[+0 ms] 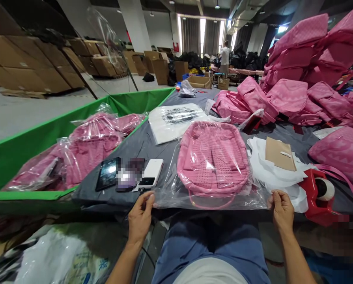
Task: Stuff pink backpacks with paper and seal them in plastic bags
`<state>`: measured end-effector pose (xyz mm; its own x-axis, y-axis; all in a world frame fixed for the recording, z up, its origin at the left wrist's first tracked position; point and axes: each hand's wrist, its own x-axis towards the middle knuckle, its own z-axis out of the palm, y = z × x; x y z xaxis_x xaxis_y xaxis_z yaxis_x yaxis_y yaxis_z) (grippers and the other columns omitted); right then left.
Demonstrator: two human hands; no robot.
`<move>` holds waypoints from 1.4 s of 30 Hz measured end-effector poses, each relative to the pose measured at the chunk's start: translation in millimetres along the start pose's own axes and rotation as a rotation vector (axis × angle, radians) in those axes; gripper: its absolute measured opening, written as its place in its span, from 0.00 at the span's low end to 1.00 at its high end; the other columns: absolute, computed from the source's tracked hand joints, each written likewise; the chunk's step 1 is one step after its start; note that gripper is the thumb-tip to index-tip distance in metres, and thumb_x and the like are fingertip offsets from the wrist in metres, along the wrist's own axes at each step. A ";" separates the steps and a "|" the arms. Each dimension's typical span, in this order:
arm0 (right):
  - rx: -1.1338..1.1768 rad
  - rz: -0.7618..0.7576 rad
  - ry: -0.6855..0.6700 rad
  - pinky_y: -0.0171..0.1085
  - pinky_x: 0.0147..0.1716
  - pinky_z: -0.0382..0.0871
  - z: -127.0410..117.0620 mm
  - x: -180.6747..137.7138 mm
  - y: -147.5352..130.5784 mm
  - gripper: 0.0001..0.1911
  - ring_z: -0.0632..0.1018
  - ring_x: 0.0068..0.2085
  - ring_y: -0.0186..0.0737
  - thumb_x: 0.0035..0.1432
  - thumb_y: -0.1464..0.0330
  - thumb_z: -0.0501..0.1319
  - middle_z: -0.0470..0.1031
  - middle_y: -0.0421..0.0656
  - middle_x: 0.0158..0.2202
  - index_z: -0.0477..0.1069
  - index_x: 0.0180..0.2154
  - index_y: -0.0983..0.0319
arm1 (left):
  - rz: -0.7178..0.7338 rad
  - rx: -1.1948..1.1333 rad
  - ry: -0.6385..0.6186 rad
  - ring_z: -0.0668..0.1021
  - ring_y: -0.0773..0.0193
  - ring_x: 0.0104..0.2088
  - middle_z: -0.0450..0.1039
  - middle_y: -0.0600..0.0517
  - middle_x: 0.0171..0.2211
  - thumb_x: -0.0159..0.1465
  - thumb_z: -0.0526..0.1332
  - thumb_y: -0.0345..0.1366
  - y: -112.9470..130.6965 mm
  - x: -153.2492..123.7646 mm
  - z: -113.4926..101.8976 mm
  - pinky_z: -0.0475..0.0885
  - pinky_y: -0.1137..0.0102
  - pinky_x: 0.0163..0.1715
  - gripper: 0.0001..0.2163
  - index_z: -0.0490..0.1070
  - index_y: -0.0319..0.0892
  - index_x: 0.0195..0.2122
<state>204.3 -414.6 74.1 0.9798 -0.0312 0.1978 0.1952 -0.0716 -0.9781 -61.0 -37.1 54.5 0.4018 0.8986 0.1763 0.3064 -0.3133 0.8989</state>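
Observation:
A pink backpack (213, 157) lies inside a clear plastic bag (170, 197) on the grey table (143, 144) in front of me. My left hand (141, 219) pinches the bag's near left corner at the table edge. My right hand (281, 211) pinches the near right corner. The bag's open end is stretched flat between both hands.
A green bin (22, 152) at left holds several bagged pink backpacks. Phones (108, 173) and a white power bank (152, 172) lie left of the bag. A red tape dispenser (318, 195), white sheets and brown card sit right. Loose pink backpacks (297, 67) pile at the back right. A person (224, 57) stands far off.

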 end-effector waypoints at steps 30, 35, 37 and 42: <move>-0.141 -0.097 0.220 0.37 0.21 0.65 7.9 -15.7 -5.1 0.31 0.69 0.19 0.36 0.57 0.36 0.58 0.66 0.34 0.22 0.63 0.38 0.57 | 0.918 0.188 -0.492 0.76 0.61 0.40 0.75 0.51 0.36 0.75 0.54 0.44 110.8 18.1 61.6 0.66 0.61 0.50 0.15 0.73 0.44 0.35; -0.191 -0.011 0.159 0.36 0.15 0.59 16.6 -6.3 -12.3 0.36 0.67 0.17 0.34 0.50 0.31 0.58 0.67 0.34 0.24 0.63 0.35 0.57 | 0.755 0.131 -0.663 0.75 0.61 0.36 0.74 0.52 0.34 0.73 0.55 0.49 113.3 25.1 60.4 0.66 0.65 0.40 0.18 0.73 0.43 0.31; -0.198 0.036 0.124 0.36 0.15 0.59 17.0 -0.2 -13.1 0.38 0.67 0.16 0.34 0.46 0.29 0.59 0.67 0.35 0.23 0.64 0.34 0.57 | 0.707 0.112 -0.693 0.74 0.61 0.35 0.73 0.52 0.32 0.72 0.56 0.50 116.1 26.9 59.7 0.65 0.66 0.40 0.20 0.72 0.43 0.29; -0.191 0.122 -0.067 0.37 0.17 0.66 -0.2 10.5 -15.9 0.38 0.71 0.19 0.37 0.40 0.31 0.64 0.73 0.39 0.23 0.68 0.32 0.58 | 0.657 0.069 -0.775 0.73 0.62 0.32 0.71 0.52 0.29 0.69 0.57 0.52 123.2 33.0 62.3 0.65 0.66 0.38 0.22 0.69 0.43 0.24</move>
<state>211.5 -413.9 91.7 0.9976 0.0146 0.0680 0.0695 -0.2594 -0.9633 43.8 -65.2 146.0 0.9495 0.1035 0.2963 -0.1371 -0.7124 0.6882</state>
